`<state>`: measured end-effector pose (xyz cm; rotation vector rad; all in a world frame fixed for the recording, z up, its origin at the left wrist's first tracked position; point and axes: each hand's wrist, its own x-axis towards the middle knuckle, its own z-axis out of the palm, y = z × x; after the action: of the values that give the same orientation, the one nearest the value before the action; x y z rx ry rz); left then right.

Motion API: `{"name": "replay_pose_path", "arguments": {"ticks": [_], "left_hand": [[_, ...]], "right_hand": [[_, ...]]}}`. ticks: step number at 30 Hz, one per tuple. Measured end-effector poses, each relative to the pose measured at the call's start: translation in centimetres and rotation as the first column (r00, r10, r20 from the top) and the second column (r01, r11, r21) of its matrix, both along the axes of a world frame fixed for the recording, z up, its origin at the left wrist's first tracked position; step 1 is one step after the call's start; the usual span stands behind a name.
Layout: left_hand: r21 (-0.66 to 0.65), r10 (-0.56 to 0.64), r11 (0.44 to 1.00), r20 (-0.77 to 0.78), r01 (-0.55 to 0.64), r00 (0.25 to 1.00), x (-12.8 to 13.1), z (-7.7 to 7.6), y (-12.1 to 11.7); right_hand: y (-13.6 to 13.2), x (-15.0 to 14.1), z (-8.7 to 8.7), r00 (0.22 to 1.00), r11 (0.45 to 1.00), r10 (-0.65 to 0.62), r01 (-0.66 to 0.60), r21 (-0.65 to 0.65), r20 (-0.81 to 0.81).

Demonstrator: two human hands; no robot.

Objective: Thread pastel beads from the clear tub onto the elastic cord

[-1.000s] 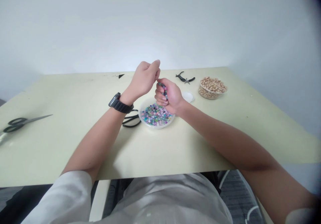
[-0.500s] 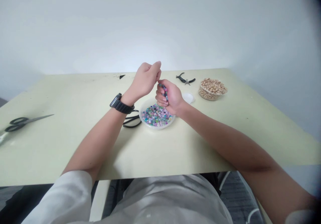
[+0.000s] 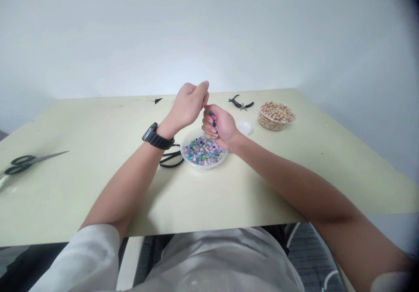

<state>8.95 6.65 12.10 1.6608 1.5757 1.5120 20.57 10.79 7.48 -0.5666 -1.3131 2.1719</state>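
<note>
Two hands are up in front of me, over a round white plastic bowl [image 3: 207, 167] full of small shiny beads [image 3: 202, 150]. Call the bowl the middle of a clock, with the person's tummy at six.

The left arm [image 3: 122, 187] comes in from eight o'clock, bent at the elbow, with a black smartwatch [image 3: 157, 137] on the wrist. The left hand [image 3: 190, 103] is just before twelve, higher than the right. Its fingers are curled in and its thumb points up and away. I can't tell if it pinches anything.

The right arm [image 3: 288, 170] slants in from four o'clock. The right hand [image 3: 225, 125] is at one o'clock, palm turned left, its fingers folded around a row of beads [image 3: 213, 117]. Its thumb tip is right by the left fingertips; I can't tell if they touch.

On the pale table [image 3: 229, 200], black looped handles [image 3: 172, 156] lie at nine, just beside the bowl, partly hidden. Black-handled scissors [image 3: 31, 163] lie farther out that way. At two are a white lid [image 3: 244, 128] and, farther off, a clear tub [image 3: 271, 123] of tan nuts or beans [image 3: 277, 111]. Small black-handled pliers [image 3: 241, 104] lie between one and two.
</note>
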Motion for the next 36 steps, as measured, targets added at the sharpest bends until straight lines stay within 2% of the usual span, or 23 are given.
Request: {"name": "replay_pose_path", "arguments": {"ticks": [23,36], "left_hand": [[-0.005,0.012,1.000,-0.039,-0.012,0.999,-0.18,-0.01,0.09],[-0.004,-0.008,1.000,-0.039,0.008,0.999,-0.46,-0.30,0.36]], "right_hand": [[0.36,-0.17,-0.39,0.999,1.000,0.006,-0.006,-0.001,0.033],[0.59,-0.04,-0.63,0.995,0.995,0.103,-0.103,-0.003,0.004]]}}
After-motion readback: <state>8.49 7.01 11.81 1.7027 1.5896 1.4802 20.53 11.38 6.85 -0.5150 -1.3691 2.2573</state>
